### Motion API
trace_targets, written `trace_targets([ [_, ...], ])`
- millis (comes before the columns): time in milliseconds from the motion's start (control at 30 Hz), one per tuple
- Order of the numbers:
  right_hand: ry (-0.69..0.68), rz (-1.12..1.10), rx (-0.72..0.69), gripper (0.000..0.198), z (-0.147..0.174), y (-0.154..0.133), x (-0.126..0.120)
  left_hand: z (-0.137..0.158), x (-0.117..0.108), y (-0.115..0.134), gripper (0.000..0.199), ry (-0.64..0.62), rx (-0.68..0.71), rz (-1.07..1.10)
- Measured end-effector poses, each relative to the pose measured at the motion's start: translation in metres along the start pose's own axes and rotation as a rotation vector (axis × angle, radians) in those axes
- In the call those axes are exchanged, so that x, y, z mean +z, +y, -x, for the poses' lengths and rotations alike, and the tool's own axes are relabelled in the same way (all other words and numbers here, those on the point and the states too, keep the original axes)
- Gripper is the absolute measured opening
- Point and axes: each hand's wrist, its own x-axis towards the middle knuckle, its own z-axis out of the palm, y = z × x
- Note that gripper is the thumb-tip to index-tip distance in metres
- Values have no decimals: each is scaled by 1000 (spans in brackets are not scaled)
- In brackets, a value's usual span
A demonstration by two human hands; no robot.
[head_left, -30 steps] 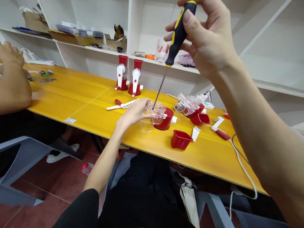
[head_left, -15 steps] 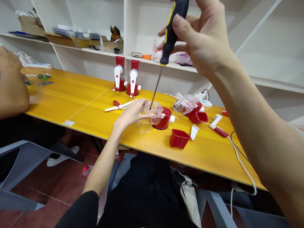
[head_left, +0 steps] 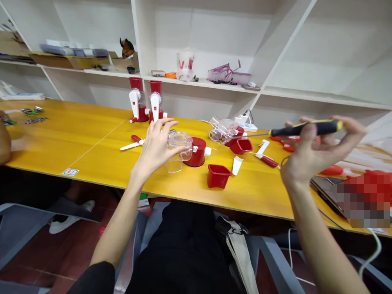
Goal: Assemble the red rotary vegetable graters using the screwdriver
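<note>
My right hand (head_left: pixel 318 151) is closed round the black-and-yellow handle of a screwdriver (head_left: pixel 301 128), held nearly level, with its shaft pointing left. Thumb and fingers spread, my left hand (head_left: pixel 156 145) hovers by a clear plastic housing (head_left: pixel 179 140); whether the thumb touches it I cannot tell. That housing lies on its side, joined to a round red base (head_left: pixel 197 151) with a white knob. In front stands a red square hopper (head_left: pixel 218 175), with a white plastic piece (head_left: pixel 237 165) beside it. A white crank with a red handle (head_left: pixel 136 139) lies behind my left hand.
Two upright red-and-white rotary graters (head_left: pixel 155 100) stand at the back of the yellow table (head_left: pixel 101 134). Another clear housing (head_left: pixel 225 128) and red hopper (head_left: pixel 241 145) lie to the right. A white cable hangs over the front edge. Another person's arm (head_left: pixel 3 141) shows at far left.
The screwdriver has come out of the clear housing and swung right and down from upright to nearly level. My left hand has loosened and risen off the housing. The view has turned right.
</note>
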Motion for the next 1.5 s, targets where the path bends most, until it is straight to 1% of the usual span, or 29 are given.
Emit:
trace_targets([
  [33,-6,52,62,34,11,10,-9,0,0,12,54,39,38,39],
  [67,-6,105,95,35,21,19,-15,2,3,25,45,47,79,91],
  [100,-15,141,120,37,30,25,-19,4,9,37,37,23,120,149],
  [133,-29,167,140,38,38,30,-21,8,17,49,32,-29,170,205],
  [167,-43,177,148,39,45,33,-21,12,28,60,29,-132,225,261],
  [200,-58,173,156,39,52,34,-20,17,41,69,29,-239,271,311],
  [267,-108,162,180,40,64,36,-18,27,67,82,32,-355,310,343],
  [333,-189,186,207,39,75,37,-17,35,86,87,34,-415,314,329],
  [400,-315,263,229,38,83,38,-17,38,96,88,34,-445,300,306],
  [500,-487,376,258,35,88,38,-18,37,98,86,32,-454,291,292],
  [667,-720,475,322,29,83,41,-20,35,96,81,31,-443,280,264],
  [800,-919,489,345,27,85,52,-20,36,98,79,31,-460,264,215],
  [900,-1005,480,342,27,92,60,-20,35,97,79,34,-463,260,173],
  [1000,-1049,485,332,28,96,63,-20,34,98,79,37,-471,265,141],
  [1067,-1053,514,328,29,95,64,-20,34,100,77,35,-478,264,134],
  [1167,-1014,604,327,35,89,62,-23,35,104,74,32,-483,264,141],
  [1267,-953,749,348,41,80,60,-30,36,105,73,33,-470,257,165],
  [1367,-930,900,391,45,77,63,-37,35,102,75,33,-413,263,219],
  [1500,-1017,999,450,38,82,73,-43,32,92,87,28,-296,269,307],
])
